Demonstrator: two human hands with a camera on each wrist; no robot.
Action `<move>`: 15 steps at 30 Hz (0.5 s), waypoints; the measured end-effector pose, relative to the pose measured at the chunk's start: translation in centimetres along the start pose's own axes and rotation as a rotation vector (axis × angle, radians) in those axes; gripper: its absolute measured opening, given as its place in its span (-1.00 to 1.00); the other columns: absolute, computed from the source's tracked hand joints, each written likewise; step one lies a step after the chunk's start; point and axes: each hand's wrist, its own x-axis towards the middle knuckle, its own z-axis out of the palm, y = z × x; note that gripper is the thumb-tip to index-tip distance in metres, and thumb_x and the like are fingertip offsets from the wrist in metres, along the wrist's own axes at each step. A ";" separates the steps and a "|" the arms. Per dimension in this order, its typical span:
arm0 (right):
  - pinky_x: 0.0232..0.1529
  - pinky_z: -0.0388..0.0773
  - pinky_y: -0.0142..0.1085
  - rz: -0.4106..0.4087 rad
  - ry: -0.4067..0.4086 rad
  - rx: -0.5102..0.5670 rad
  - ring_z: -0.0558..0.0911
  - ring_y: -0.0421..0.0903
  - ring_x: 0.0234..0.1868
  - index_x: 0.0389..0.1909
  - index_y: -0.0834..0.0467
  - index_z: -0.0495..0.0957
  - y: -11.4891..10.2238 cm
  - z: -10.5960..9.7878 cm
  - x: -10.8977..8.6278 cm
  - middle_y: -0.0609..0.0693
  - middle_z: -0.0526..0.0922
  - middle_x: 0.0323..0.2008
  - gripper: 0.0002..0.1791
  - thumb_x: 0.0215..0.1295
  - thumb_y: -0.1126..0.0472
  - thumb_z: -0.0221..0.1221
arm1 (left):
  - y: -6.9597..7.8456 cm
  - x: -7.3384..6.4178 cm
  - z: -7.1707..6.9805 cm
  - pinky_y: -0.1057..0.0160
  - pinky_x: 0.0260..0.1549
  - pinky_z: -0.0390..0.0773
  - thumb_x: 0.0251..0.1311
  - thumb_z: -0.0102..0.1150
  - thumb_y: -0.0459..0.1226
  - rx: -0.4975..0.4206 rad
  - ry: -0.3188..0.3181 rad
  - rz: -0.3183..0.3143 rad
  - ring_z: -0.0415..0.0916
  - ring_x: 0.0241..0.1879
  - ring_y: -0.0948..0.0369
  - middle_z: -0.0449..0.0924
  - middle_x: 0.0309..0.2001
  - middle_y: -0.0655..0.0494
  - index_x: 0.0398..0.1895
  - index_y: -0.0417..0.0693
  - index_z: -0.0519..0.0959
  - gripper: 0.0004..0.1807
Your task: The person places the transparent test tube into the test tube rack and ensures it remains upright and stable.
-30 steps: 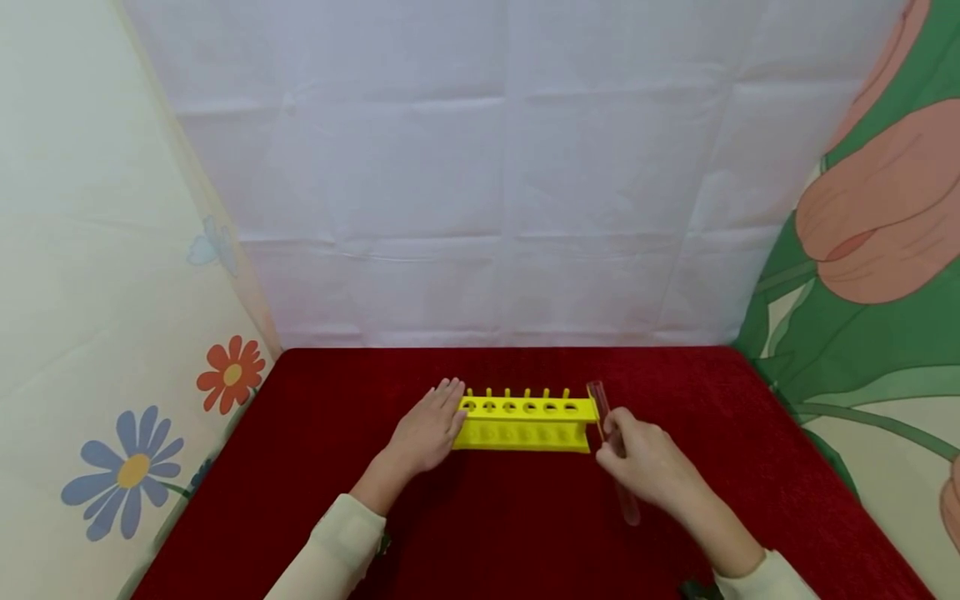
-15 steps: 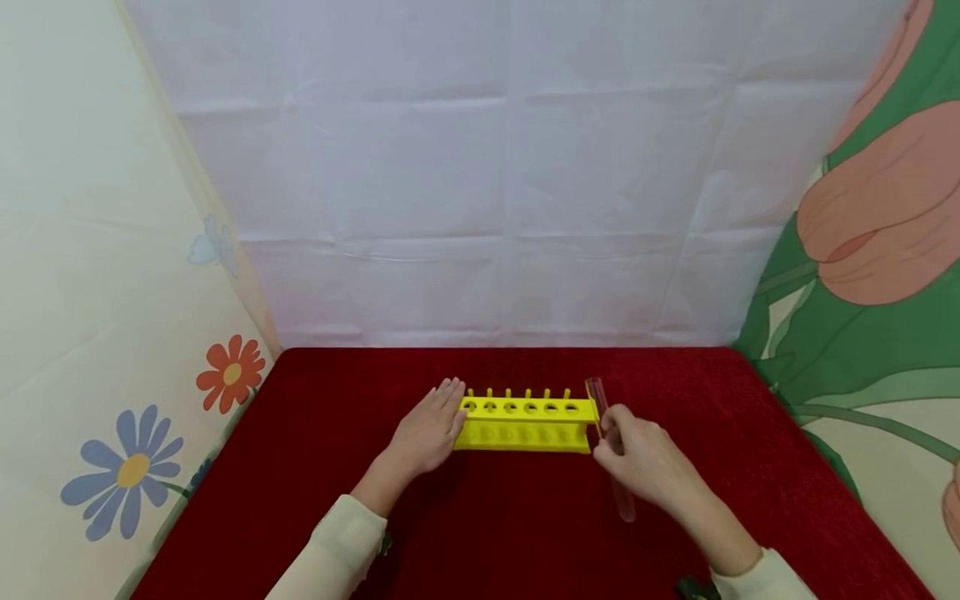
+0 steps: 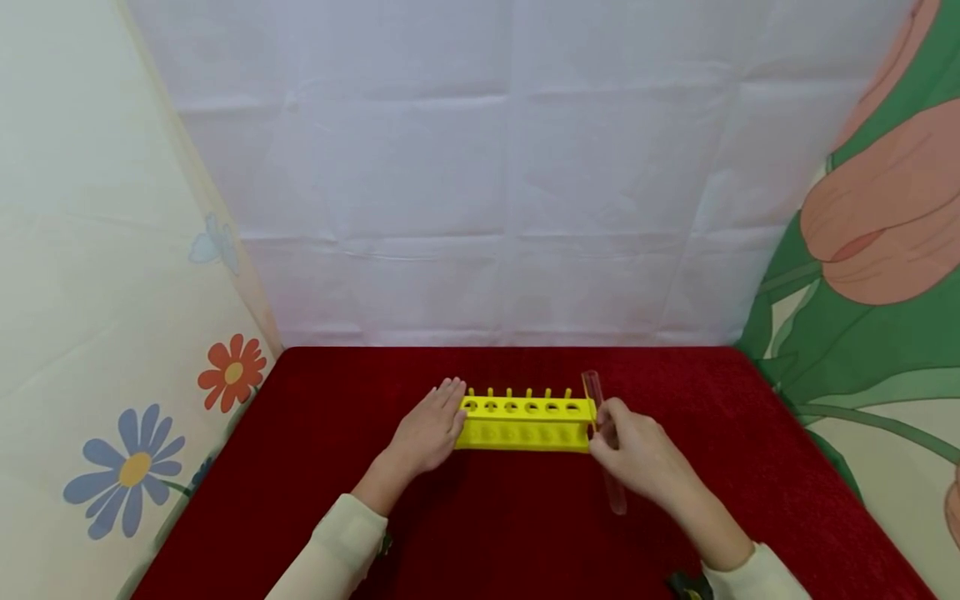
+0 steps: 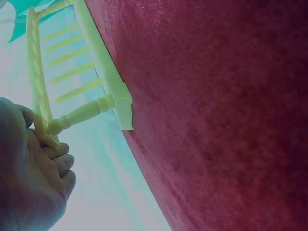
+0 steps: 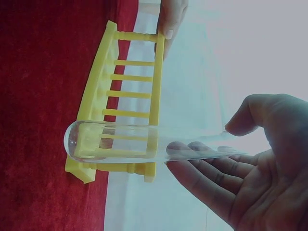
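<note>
A yellow test tube rack stands on the red cloth, with a row of holes along its top and a row of pegs behind. My left hand holds the rack's left end; in the left wrist view the end of the top bar lies between thumb and fingers. My right hand pinches a clear test tube between thumb and fingers, beside the rack's right end. The tube is tilted, its rounded bottom toward me in the head view. It looks transparent, with the rack showing through it in the right wrist view.
Dark red cloth covers the table. A white creased sheet hangs behind it. Flower-printed panels stand at the left and right.
My right hand has shifted slightly left and up in the head view, bringing the test tube closer over the rack's right end. The left hand and rack have barely moved.
</note>
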 end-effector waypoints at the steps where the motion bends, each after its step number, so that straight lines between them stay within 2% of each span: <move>1: -0.42 0.50 -0.32 -0.004 0.004 0.001 0.50 -0.14 -0.41 -0.16 0.24 0.44 0.0 0.0 0.0 0.00 0.59 -0.40 -0.78 0.21 0.27 0.17 | 0.0 0.0 0.0 0.07 0.56 -0.01 0.65 -0.40 -0.06 -0.002 0.001 0.000 -0.07 0.59 0.05 0.02 0.60 -0.08 0.60 -0.22 0.04 -0.37; 15: -0.45 0.46 -0.32 -0.020 0.031 0.001 0.48 -0.15 -0.44 -0.15 0.24 0.43 -0.4 0.0 0.2 -0.01 0.57 -0.41 -0.77 0.22 0.27 0.20 | 0.1 -0.1 -0.2 0.07 0.56 -0.01 0.65 -0.39 -0.08 -0.014 0.000 -0.003 -0.07 0.59 0.05 0.02 0.60 -0.08 0.60 -0.22 0.03 -0.38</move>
